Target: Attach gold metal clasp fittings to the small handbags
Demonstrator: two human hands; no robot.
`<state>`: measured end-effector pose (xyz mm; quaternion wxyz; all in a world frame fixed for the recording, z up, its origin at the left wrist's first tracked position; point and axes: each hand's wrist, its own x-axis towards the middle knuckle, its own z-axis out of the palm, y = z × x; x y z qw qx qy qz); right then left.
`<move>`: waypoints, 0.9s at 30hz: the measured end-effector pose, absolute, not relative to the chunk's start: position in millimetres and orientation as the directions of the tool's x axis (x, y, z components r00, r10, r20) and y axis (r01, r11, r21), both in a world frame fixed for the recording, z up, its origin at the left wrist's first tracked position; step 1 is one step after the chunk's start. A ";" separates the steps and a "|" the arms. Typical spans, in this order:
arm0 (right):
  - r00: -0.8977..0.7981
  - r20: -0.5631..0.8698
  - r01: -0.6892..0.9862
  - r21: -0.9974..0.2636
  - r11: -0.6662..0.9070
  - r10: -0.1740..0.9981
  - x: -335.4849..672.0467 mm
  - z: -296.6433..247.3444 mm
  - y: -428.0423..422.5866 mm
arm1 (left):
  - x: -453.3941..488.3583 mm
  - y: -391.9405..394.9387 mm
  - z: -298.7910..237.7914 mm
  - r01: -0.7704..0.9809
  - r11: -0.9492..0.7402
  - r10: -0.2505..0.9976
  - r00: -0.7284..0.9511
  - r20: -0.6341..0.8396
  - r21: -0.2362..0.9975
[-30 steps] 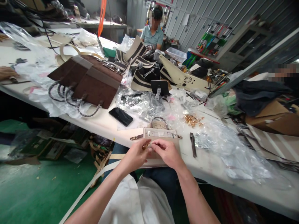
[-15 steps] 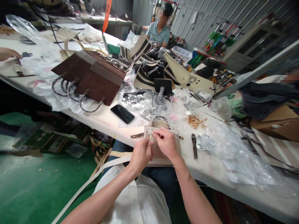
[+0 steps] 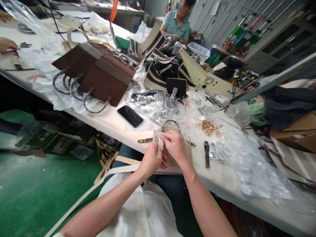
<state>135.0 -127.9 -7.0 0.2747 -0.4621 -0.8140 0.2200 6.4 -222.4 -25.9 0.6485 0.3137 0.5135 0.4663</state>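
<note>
A small beige bag (image 3: 185, 154) lies flat at the near edge of the white table (image 3: 108, 123), its handle pointing away from me. My left hand (image 3: 151, 159) is closed on the bag's left side, thumb on a pale strap tab. My right hand (image 3: 175, 147) rests on the bag's top edge, its fingers pinched at the strap tab and metal fitting there. What the fingertips pinch is too small to make out. A white cloth covers my lap.
A black phone (image 3: 130, 116) lies left of the bag. A dark tool (image 3: 206, 154) lies to the right, and gold fittings (image 3: 209, 127) sit behind it. Brown bags (image 3: 98, 74), striped bags (image 3: 158, 70) and clear plastic fill the table. A seated person (image 3: 178, 24) works at the far end.
Both hands moved from the bag's near edge up to its top edge, and the right hand's pinch now sits at the strap tab. The camera tilted slightly.
</note>
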 end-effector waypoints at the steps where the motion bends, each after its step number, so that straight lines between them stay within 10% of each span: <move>1: -0.418 0.243 0.638 -0.607 0.473 0.875 135.0 -7.8 -128.0 | 6.1 -222.2 -25.5 -0.292 0.367 0.928 0.043 -0.371 0.883; 15: -0.296 0.300 0.625 -0.657 0.421 0.907 135.5 -14.9 -124.6 | 3.2 -216.7 -31.7 -0.346 0.428 0.900 0.075 -0.430 0.835; 27: -0.648 0.208 0.543 -0.549 0.636 0.733 149.5 -1.0 -117.8 | 0.6 -218.9 -24.4 -0.250 0.431 0.902 0.091 -0.422 0.867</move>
